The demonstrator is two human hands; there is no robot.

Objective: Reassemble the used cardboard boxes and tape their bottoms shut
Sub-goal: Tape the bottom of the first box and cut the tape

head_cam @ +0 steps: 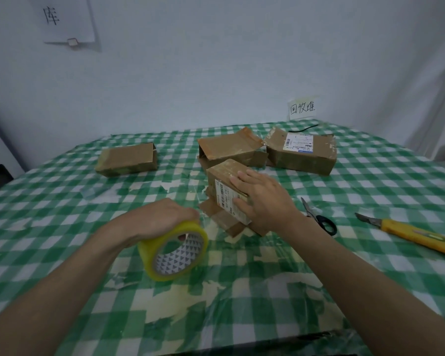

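Left hand (pixel 162 217) fingers curl round the tape roll (pixel 174 250); right hand (pixel 263 199) fingers lie straight, spread on the near cardboard box (pixel 222 186).

Small labelled box (pixel 226 186) stands tilted, flaps apparently open below; yellowish tape roll (pixel 174 250) lies just beside.
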